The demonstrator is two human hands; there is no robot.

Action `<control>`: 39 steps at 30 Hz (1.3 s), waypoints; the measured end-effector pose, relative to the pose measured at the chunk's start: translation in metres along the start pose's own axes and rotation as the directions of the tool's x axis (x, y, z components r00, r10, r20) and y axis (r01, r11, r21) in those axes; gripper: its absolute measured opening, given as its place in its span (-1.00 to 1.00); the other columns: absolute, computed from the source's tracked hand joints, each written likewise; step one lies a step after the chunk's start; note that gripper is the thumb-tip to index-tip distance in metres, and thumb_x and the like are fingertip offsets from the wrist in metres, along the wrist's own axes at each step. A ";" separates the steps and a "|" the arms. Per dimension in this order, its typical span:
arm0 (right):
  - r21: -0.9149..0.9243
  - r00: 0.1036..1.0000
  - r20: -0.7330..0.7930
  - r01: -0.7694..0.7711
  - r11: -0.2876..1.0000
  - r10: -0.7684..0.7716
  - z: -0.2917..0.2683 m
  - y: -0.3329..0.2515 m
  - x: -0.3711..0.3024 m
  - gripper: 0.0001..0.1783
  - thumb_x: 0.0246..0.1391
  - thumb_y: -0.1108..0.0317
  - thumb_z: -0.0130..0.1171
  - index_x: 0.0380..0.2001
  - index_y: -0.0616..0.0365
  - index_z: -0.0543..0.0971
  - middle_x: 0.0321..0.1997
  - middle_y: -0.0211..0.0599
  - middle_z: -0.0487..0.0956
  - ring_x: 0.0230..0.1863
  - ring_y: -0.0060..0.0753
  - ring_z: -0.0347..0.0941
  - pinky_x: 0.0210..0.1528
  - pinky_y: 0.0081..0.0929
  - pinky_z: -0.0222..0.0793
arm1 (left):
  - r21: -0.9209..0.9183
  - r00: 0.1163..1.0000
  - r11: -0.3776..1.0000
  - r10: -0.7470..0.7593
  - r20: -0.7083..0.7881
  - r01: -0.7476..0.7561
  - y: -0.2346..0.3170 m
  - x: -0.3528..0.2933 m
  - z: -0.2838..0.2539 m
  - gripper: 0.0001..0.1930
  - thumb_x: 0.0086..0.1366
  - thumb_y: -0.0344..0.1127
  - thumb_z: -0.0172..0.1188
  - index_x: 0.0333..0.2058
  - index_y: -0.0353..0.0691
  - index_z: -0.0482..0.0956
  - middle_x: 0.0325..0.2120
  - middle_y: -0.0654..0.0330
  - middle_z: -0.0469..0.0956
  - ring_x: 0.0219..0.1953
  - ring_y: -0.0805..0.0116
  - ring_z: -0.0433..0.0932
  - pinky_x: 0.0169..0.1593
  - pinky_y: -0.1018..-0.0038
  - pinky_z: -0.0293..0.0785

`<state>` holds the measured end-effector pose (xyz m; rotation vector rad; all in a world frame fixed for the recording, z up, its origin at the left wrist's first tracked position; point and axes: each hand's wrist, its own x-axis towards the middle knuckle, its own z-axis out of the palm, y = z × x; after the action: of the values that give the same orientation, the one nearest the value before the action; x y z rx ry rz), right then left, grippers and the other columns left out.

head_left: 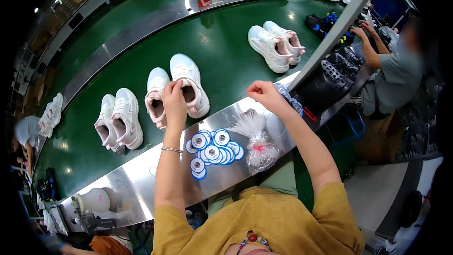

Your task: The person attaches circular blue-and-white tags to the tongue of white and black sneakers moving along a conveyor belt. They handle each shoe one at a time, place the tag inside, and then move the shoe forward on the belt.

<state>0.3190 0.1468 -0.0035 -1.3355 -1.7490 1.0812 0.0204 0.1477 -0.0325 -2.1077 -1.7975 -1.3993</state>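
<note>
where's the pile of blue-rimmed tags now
In the head view, the pile of blue-rimmed tags lies just below the middle, on the metal ledge, between the left forearm and the clear plastic bag.

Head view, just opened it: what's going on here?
A person's left hand is at the opening of one shoe in the middle pair of white sneakers on a green belt. The right hand hovers apart, fingers curled; whether it holds anything is unclear. Round blue-and-white tags and a bag of clear plastic strands lie on the metal ledge.
</note>
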 end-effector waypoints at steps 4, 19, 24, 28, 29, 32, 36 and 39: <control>-0.195 0.999 0.041 -0.017 0.981 0.025 -0.025 0.017 -0.047 -0.85 -0.04 0.39 0.14 -0.40 0.21 0.60 -0.40 -0.16 0.58 -0.36 -0.24 0.51 -0.27 -0.40 0.41 | -0.100 0.993 0.993 -0.051 0.102 0.061 0.020 0.009 0.013 -0.60 0.08 -0.64 0.01 -0.06 -0.29 0.50 -0.08 -0.03 0.44 -0.02 -0.02 0.41 0.08 0.28 0.33; -0.431 0.994 -0.030 0.080 0.899 -0.103 -0.117 0.020 -0.143 -0.89 -0.12 0.37 0.12 -0.57 0.15 0.58 -0.35 -0.13 0.52 -0.22 -0.07 0.49 -0.23 -0.21 0.41 | -0.218 0.930 0.974 0.132 0.344 -0.058 0.313 -0.137 0.031 -0.73 0.17 -0.51 0.11 -0.13 -0.41 0.47 -0.11 -0.11 0.48 -0.06 -0.07 0.43 0.03 0.22 0.35; -0.266 0.988 -0.077 0.110 0.958 -0.134 -0.133 0.015 -0.161 -0.87 -0.12 0.34 0.16 -0.61 0.15 0.53 -0.41 -0.18 0.49 -0.29 -0.10 0.46 -0.27 -0.22 0.36 | -0.193 0.864 0.964 0.253 0.435 -0.185 0.351 -0.145 0.043 -0.63 0.16 -0.43 0.15 -0.04 -0.42 0.45 0.00 -0.30 0.35 0.06 -0.22 0.34 0.10 0.13 0.29; -0.231 0.993 -0.059 0.083 0.969 -0.099 -0.141 0.003 -0.164 -0.85 -0.15 0.33 0.20 -0.62 0.16 0.51 -0.44 -0.19 0.50 -0.31 -0.12 0.47 -0.28 -0.25 0.37 | -0.150 0.813 0.962 0.274 0.514 -0.229 0.365 -0.149 0.038 -0.50 0.16 -0.32 0.18 0.07 -0.41 0.38 0.07 -0.38 0.26 0.16 -0.30 0.23 0.19 0.06 0.17; -0.186 0.996 -0.048 0.068 0.980 -0.078 -0.143 0.001 -0.162 -0.85 -0.16 0.33 0.22 -0.62 0.16 0.51 -0.45 -0.19 0.50 -0.32 -0.13 0.48 -0.28 -0.25 0.38 | -0.143 0.802 0.965 0.262 0.536 -0.219 0.366 -0.152 0.036 -0.45 0.17 -0.26 0.19 0.10 -0.40 0.35 0.10 -0.39 0.23 0.18 -0.31 0.19 0.21 0.05 0.14; -0.165 0.993 -0.012 0.114 0.980 -0.118 -0.130 0.000 -0.161 -0.83 -0.19 0.32 0.25 -0.61 0.17 0.52 -0.48 -0.18 0.52 -0.37 -0.16 0.49 -0.33 -0.27 0.38 | -0.147 0.801 0.960 0.281 0.528 -0.240 0.358 -0.157 0.033 -0.43 0.17 -0.23 0.19 0.11 -0.38 0.33 0.12 -0.38 0.21 0.19 -0.30 0.19 0.22 0.06 0.13; 0.008 0.989 -0.067 0.136 0.991 -0.135 -0.090 0.020 -0.135 -0.81 -0.18 0.32 0.28 -0.58 0.21 0.53 -0.51 -0.16 0.52 -0.47 -0.22 0.48 -0.42 -0.31 0.36 | -0.204 0.796 0.955 0.292 0.530 -0.215 0.323 -0.156 0.026 -0.44 0.21 -0.18 0.15 0.12 -0.37 0.33 0.13 -0.36 0.21 0.20 -0.28 0.18 0.23 0.05 0.12; 0.074 0.964 -0.264 0.044 0.996 -0.023 -0.060 0.015 -0.120 -0.78 -0.12 0.30 0.27 -0.56 0.24 0.52 -0.55 -0.16 0.52 -0.50 -0.26 0.46 -0.43 -0.36 0.35 | -0.198 0.775 0.950 0.312 0.550 -0.242 0.278 -0.156 0.015 -0.46 0.23 -0.16 0.12 0.11 -0.36 0.35 0.13 -0.36 0.21 0.21 -0.27 0.18 0.24 0.07 0.12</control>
<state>0.4069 0.0452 0.0050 -1.3287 -1.5133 0.8993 0.2651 -0.0554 -0.0022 -2.9527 -1.4548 -0.8579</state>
